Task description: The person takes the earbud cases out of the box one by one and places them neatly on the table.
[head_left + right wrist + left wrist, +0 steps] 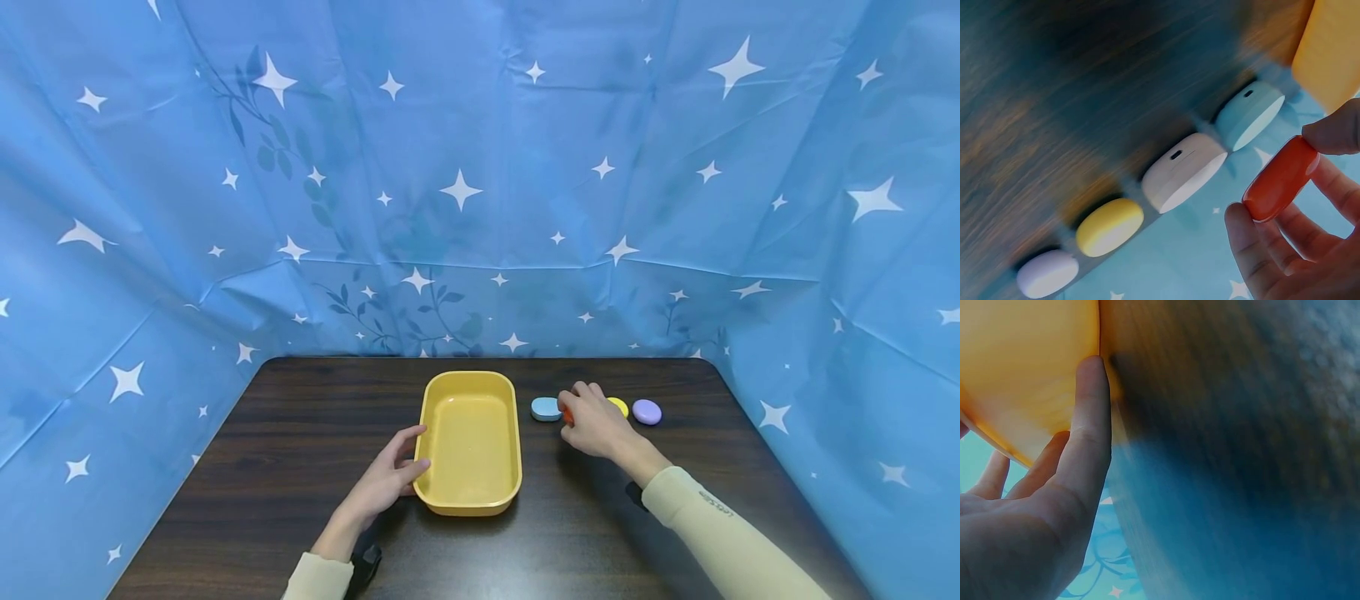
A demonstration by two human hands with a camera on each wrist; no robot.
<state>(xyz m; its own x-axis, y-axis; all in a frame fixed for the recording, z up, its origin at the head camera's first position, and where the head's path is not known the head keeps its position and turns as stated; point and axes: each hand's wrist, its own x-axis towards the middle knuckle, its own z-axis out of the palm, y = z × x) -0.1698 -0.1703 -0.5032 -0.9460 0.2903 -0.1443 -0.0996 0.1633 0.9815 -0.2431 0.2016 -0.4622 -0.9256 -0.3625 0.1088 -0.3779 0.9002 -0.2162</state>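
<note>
A yellow plastic tray [470, 507] stands on the dark table, its open side up. My left hand [385, 477] holds the tray's left edge, the thumb and a finger at the rim; its fingers bear against the yellow wall [1022, 356] in the left wrist view. My right hand [1310, 237] pinches a glossy red earbud case [1282, 179] between thumb and fingertips, apart from the row beside it. That row has a light blue earbud case [1250, 115], a whitish one [1184, 172], a yellow one [1110, 227] and a lavender one [1047, 274]. From the head, my right hand hides the whitish case.
The dark wood table [315, 433] has its far edge against a blue star-patterned cloth [450, 208], which also hangs on both sides. The row of cases lies right of the tray, near that far edge.
</note>
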